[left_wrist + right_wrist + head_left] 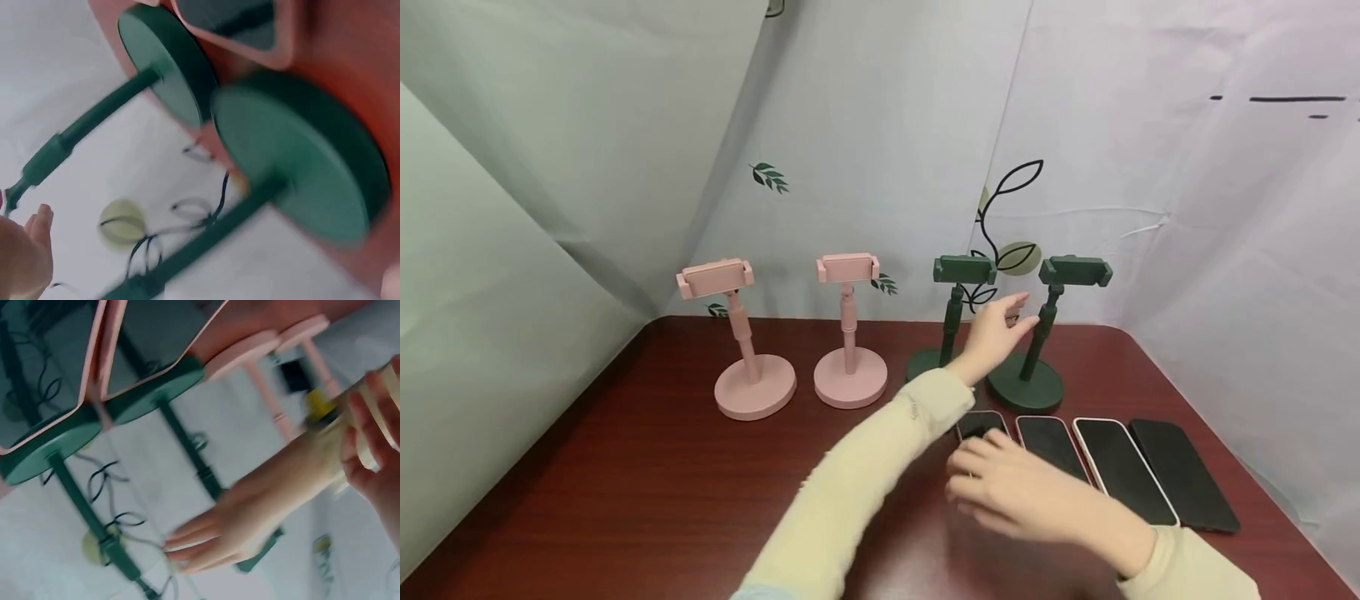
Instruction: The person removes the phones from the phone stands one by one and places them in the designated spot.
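My left hand point(996, 335) reaches forward between two green phone stands, its fingers spread and nothing in them. Its fingertips are close to the stem of the right green stand point(1028, 383); the forearm crosses in front of the base of the left green stand point(952, 321). In the left wrist view both round green bases show, with part of the hand point(25, 259) at the edge. Nearer the front, my right hand point(1015, 487) hovers with loosely bent fingers, holding nothing. It partly covers the leftmost phone point(981, 422), which lies beside a pink-edged phone point(1051, 443).
Two pink phone stands, one at the far left point(754, 387) and one near the middle point(850, 377), stand upright. To the right lie a white-edged phone point(1123, 467) and a black phone point(1186, 477). A patterned cloth point(880, 133) hangs behind the dark red table point(647, 467).
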A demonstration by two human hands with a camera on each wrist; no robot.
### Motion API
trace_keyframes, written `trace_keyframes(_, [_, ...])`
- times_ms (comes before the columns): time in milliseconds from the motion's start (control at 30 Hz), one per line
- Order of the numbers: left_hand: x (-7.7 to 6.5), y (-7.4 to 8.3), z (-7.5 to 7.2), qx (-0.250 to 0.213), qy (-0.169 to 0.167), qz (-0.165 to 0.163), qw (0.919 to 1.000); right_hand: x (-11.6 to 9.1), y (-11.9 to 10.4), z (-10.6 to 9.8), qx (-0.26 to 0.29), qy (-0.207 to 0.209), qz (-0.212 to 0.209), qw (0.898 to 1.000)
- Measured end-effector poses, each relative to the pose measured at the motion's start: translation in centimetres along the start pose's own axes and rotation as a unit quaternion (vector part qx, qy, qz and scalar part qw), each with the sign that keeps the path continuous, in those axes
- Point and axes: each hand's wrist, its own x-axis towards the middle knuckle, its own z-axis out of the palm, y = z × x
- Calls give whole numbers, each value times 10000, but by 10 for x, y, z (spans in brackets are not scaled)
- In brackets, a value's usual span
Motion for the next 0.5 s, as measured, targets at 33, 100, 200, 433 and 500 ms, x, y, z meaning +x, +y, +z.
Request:
trace_keyframes(33, [-5,0,-10,147,-84,193,9997,0,7,-1,-8,114,69,9999])
trace_keyframes(100, [-18,1,-33,426,-214,490,9977,-2,20,0,52,318,304,9990])
trace_keyframes(200, [-48,-4,-73,1084,-219,792,9907,-8,37,6,220,578,791,9949])
trace_keyframes(433, [-122,-46,-157,2453,-240,986,9641,-37,70,20,40,1096,1872,9762])
trace_keyframes(500, [-140,-58,-172,2828,-336,800,9553,-46,78,22,3,1345,2092,9686])
